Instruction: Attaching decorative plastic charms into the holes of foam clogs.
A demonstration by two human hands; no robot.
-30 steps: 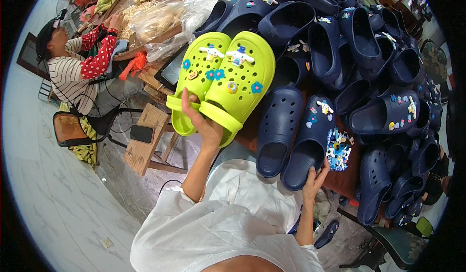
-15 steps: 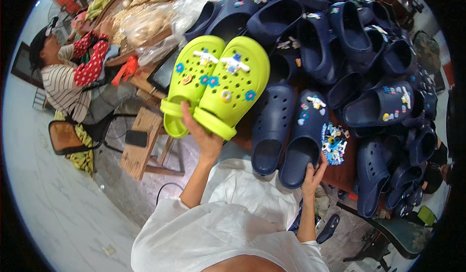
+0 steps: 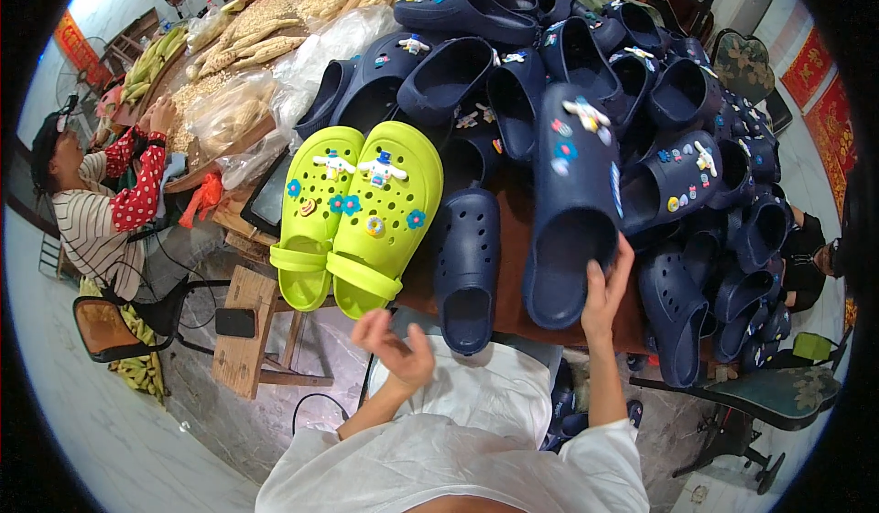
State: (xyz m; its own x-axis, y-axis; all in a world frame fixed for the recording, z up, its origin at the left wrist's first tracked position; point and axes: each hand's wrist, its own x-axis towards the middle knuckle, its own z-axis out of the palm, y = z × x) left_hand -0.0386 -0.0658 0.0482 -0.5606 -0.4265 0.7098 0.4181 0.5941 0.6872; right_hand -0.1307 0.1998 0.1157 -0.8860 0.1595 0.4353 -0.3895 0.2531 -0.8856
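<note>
A pair of lime-green clogs [image 3: 385, 206] with flower and character charms rests at the table's left front edge. Just below their heels my left hand [image 3: 398, 353] hovers, fingers loosely apart and holding nothing. My right hand [image 3: 604, 298] grips a navy clog [image 3: 572, 201] by its heel rim, thumb at the opening. That clog is raised and carries charms along its upper. Between the green pair and the held clog lies a plain navy clog [image 3: 467, 266] without charms. A sliver of the small colourful charms [image 3: 615, 191] shows beside the held clog, the rest hidden.
Many navy clogs [image 3: 673, 192] are heaped across the brown table [image 3: 517, 229]. Corn cobs [image 3: 252, 41] and plastic bags [image 3: 330, 50] lie at the back left, where a person [image 3: 101, 192] sits. A wooden stool [image 3: 247, 357] holds a black phone [image 3: 236, 322].
My left hand has set the green clogs down on the table and let go, drawing back. My right hand has lifted the decorated navy clog away from the plain one. The view has shifted.
</note>
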